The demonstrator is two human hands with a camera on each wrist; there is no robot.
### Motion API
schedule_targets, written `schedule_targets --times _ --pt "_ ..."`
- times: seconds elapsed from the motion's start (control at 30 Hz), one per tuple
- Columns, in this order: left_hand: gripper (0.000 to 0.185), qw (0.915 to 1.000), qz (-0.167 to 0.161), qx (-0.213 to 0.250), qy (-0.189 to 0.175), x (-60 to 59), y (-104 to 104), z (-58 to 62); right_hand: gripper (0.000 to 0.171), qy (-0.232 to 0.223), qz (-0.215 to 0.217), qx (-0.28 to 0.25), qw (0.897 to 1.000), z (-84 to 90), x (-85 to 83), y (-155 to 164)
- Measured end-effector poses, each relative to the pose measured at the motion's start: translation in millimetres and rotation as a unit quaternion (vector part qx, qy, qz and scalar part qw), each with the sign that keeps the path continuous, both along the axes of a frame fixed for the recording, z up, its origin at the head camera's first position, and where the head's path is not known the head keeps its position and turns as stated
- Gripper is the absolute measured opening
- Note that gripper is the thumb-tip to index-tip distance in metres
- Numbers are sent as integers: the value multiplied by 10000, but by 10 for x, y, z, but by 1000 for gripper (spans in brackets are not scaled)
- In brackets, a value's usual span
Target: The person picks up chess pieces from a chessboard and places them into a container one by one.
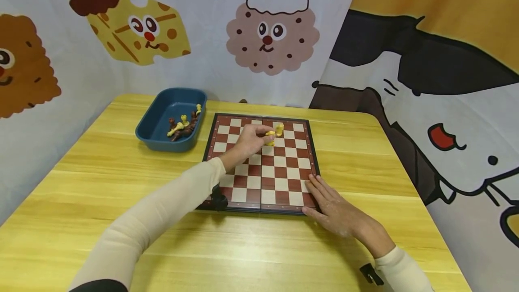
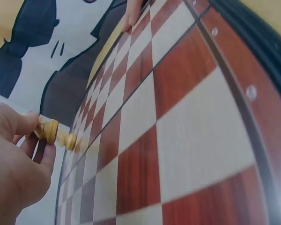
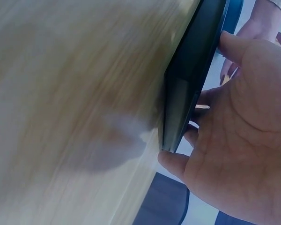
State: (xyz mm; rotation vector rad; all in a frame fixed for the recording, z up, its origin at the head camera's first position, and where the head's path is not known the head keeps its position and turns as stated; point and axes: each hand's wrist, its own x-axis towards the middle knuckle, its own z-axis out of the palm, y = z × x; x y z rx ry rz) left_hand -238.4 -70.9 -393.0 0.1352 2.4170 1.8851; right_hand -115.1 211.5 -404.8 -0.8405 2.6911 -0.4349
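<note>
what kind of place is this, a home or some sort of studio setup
Probably a staged recording corner, not a lived-in room: cartoon-printed cloth backdrops hang on all sides of a plain wooden table. On it are only a chessboard and a blue tray of chess pieces.

My left arm reaches forward and toward the middle, cream sleeve down to the wrist. My left hand (image 1: 250,139) sits palm down with the knuckles up, and its fingers (image 2: 35,129) are curled in, thumb and forefinger pinched together at the tips (the wrist view shows the pinch closely). My right arm comes in from the lower right, sleeved the same way, with a small dark clip at the cuff. My right hand (image 1: 335,208) lies flat with its fingers straight and together, pointing away from me. In the wrist view its thumb (image 3: 172,163) is stretched out apart from the fingers.
</note>
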Motion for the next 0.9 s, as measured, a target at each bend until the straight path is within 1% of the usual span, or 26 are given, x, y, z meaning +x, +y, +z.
schedule_targets --times 0.17,0.3,0.5,0.53,0.7,0.8,0.9 --pt "28 9997 49 -203 84 -3 -125 -26 81 -57 -13 108 9999 38 -1 -8" --pt "28 9992 101 -352 161 25 -224 -64 80 -97 -16 4 10000 79 18 -30" --pt "28 9996 189 -156 169 31 -380 -84 79 -136 -32 20 9999 100 39 -54" --pt "28 9995 220 -153 190 29 -407 -80 79 -161 -43 33 9999 106 40 -55" --pt "27 9979 437 -426 237 22 -539 -32 81 -242 -140 194 9994 134 40 -44" --pt "26 9976 570 -365 172 32 -633 2 81 -233 -119 128 9996 129 36 -36" --pt "27 9978 614 -224 136 51 -733 40 80 -174 -49 21 9998 111 36 -31"
